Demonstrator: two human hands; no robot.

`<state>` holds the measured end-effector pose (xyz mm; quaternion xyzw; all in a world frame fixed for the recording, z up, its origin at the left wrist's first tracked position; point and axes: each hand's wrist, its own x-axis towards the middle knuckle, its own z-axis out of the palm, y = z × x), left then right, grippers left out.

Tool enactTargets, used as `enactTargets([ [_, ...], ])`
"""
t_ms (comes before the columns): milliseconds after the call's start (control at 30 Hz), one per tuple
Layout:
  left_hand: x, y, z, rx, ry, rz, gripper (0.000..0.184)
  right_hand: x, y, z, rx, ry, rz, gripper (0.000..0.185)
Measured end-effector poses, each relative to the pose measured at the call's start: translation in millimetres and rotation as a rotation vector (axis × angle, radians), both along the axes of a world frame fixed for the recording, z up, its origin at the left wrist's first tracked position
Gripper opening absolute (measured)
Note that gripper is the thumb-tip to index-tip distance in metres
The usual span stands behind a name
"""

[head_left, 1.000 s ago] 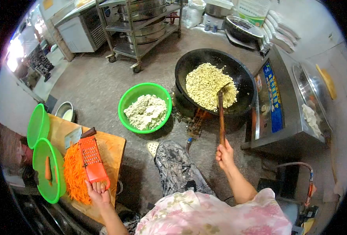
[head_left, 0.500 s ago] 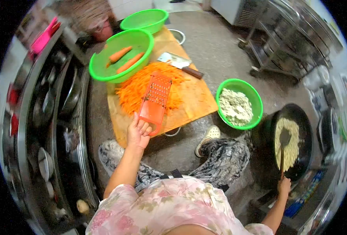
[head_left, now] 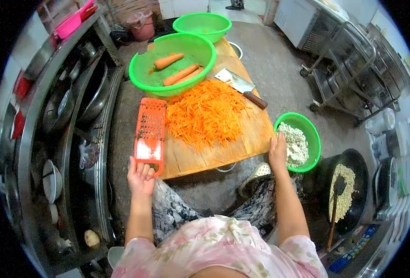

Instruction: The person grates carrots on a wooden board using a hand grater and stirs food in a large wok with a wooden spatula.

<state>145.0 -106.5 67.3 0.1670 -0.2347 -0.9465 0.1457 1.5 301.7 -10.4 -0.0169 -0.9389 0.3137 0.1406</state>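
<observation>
Two hands are spread wide apart over the work, and the likeliest trouble sits between them: the orange grater (head_left: pixel 149 134) is held by its end loop alone, so a loose wrist could let it twist or tip. It overlaps the left edge of the wooden board (head_left: pixel 260 141), beside the heap of shredded carrot (head_left: pixel 207 113), and a sideways swing could push shreds off. The cleaver (head_left: pixel 235 79) lies behind the heap with its handle toward the right edge, where a careless sleeve might catch it. Down at the right, the wok (head_left: pixel 363 185) has a long-handled paddle (head_left: pixel 333 222) resting in it with no hand on it; a knock to that handle could flip out some of the pale crumbs. As for pose, the left forearm reaches forward and the left hand (head_left: pixel 141 178) has its fingers curled around the grater's loop. The right arm angles outward, and the right hand (head_left: pixel 278 153), fingers extended and grasping nothing visible, hovers between the board's near corner and the green bowl (head_left: pixel 319 150); whether it touches either one I cannot tell.
</observation>
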Motion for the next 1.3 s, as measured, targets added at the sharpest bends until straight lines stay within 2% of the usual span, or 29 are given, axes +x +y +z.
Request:
enactTargets([
  [33,1,-8,-4,-0.002,0.017,0.0,0.043,-16,-6,-19,-0.051,0.006,-0.045,0.053],
  [67,1,-16,-9,-0.011,0.056,-0.031,0.044,-26,-16,-37,0.036,-0.034,-0.124,0.053],
  [133,-2,-19,-2,-0.012,-0.028,0.01,0.044,-44,-40,-62,0.205,-0.105,-0.284,0.054],
  [233,-10,-34,-6,0.013,-0.039,0.048,0.043,-55,-106,-61,0.249,-0.046,-0.298,0.056],
  [367,-35,-45,-8,0.084,0.002,0.089,0.039,-70,-180,-37,-0.261,0.015,-0.052,0.057],
  [500,-77,-56,3,0.112,0.099,0.075,0.04,-98,-211,-63,-0.087,0.097,-0.037,0.058],
  [733,-153,-81,30,0.14,0.237,0.203,0.04,-101,-182,-43,-0.323,-0.025,0.14,0.053],
  [900,-156,-100,5,0.194,0.335,0.215,0.04,-123,-195,28,-0.324,0.119,0.254,0.048],
  [1033,-158,-105,5,0.298,0.328,0.291,0.039,-141,-200,6,-0.076,0.142,0.098,0.054],
  [1300,-162,-111,1,0.333,0.229,0.333,0.037,-69,-211,-28,-0.033,0.045,0.099,0.07],
])
